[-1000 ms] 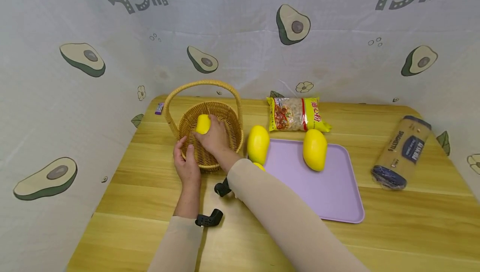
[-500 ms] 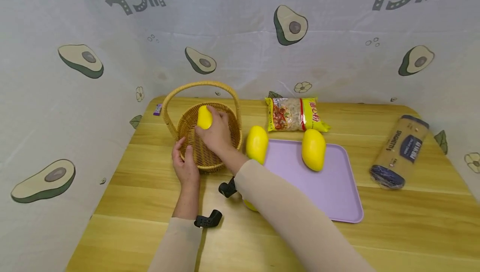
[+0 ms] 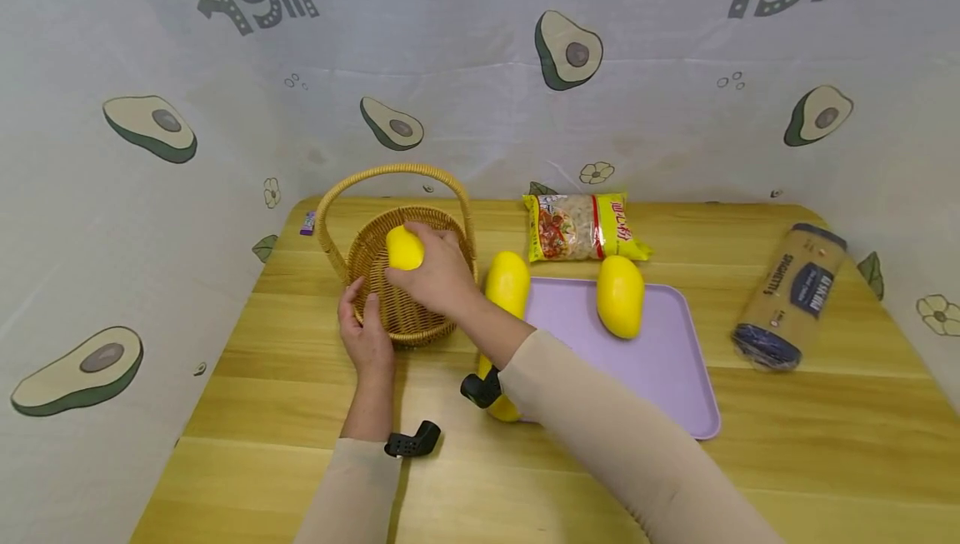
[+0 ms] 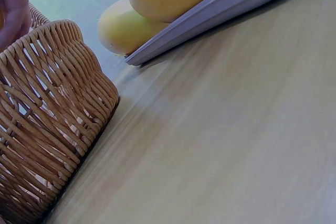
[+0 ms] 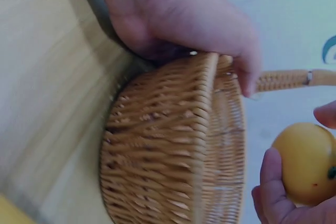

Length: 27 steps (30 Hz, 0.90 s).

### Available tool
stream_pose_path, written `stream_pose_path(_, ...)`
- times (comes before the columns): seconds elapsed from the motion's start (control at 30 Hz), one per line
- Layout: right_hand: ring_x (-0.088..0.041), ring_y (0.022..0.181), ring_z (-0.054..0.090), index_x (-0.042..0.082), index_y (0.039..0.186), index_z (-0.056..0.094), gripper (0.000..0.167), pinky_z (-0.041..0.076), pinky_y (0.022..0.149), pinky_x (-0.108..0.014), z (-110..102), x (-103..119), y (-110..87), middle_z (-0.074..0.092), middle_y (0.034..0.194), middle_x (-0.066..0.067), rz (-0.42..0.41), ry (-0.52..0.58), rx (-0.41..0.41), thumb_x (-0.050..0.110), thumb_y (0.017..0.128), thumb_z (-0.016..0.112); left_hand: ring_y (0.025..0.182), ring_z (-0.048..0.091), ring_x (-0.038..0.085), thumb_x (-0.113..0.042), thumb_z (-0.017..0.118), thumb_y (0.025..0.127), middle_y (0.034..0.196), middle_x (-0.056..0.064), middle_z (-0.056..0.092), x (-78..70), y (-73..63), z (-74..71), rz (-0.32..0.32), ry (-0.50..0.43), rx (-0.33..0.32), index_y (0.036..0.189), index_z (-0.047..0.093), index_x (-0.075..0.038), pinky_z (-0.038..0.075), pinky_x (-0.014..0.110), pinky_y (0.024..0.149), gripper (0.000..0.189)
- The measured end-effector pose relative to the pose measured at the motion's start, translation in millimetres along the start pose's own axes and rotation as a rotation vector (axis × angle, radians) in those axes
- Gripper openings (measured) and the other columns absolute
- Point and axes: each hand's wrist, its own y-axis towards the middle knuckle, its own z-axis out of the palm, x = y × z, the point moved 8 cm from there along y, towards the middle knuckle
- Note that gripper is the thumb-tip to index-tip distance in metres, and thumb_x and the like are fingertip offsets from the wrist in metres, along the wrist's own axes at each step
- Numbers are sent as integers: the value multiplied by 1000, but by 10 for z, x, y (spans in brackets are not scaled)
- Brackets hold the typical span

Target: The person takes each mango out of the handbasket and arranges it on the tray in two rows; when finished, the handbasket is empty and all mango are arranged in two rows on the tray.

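Observation:
My right hand [image 3: 438, 273] grips a yellow mango [image 3: 405, 248] between thumb and fingers over the opening of a wicker basket [image 3: 408, 331]. In the right wrist view, that mango [image 5: 304, 163] shows a small green spot and is apart from the rim. My left hand [image 3: 367, 340] holds the basket's near-left rim, its thumb on the inner side; the right wrist view shows this left hand [image 5: 184, 19] hooked over the rim. The basket's woven side [image 4: 52, 114] fills the left of the left wrist view. No other thing shows inside the basket.
A lilac tray [image 3: 660, 386] lies right of the basket, with a mango [image 3: 621, 298] on it and others, one a mango [image 3: 508, 281], along its left edge. Behind stands a yellow food packet [image 3: 585, 227]; a spaghetti pack [image 3: 791, 294] lies far right. A small purple packet [image 3: 308, 223] is back left.
The right forearm has shifted to the right, uncovering more of the mangoes by the tray's left edge. The right hand keeps its mango, slightly raised over the basket. The left hand stays at the rim.

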Motion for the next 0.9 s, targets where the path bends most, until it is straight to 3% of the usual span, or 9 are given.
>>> stream_pose_path(0.1,-27,112,57,20,153,46,69,56,82,-37,-86,57,-58,48,144,-17,-42,-16,18,37,92,72,149,35,22,-13,54,100,151,9,49,5,1,-8,-5,-9,2,136,57,-4,22,41,127,37)
stream_pose_path(0.23,-31,126,53,20,152,49,57,54,98,-49,-228,85,-144,51,148,-16,-85,-49,45,38,100,63,149,35,22,-12,54,101,151,9,49,9,2,-14,-1,-16,1,136,57,-3,22,40,127,36)
stream_pose_path(0.37,-31,128,54,22,150,51,51,52,100,-50,-423,14,-245,51,150,-14,-103,-71,82,39,102,59,150,34,22,-12,54,101,151,10,49,9,-3,-14,7,-23,-2,135,58,-3,21,40,127,36)
stream_pose_path(0.5,-29,123,53,23,149,52,51,51,95,-47,-650,-179,-364,50,150,-12,-97,-71,139,38,101,60,152,32,24,-12,54,101,153,11,48,15,-10,-1,4,-24,6,136,57,-3,18,41,128,36)
stream_pose_path(0.73,-29,121,57,22,151,46,63,52,94,-42,-1063,-637,-549,51,151,-6,28,-34,184,40,96,69,152,31,23,-13,54,102,153,9,48,-12,-18,5,3,-17,16,136,56,-2,17,41,128,37)
stream_pose_path(0.9,-30,109,58,16,145,50,59,51,87,-33,-1348,-877,-634,57,137,-13,54,-28,177,33,93,73,153,30,23,-13,53,102,153,10,48,-14,-15,3,4,-27,21,136,57,-2,17,41,128,36)
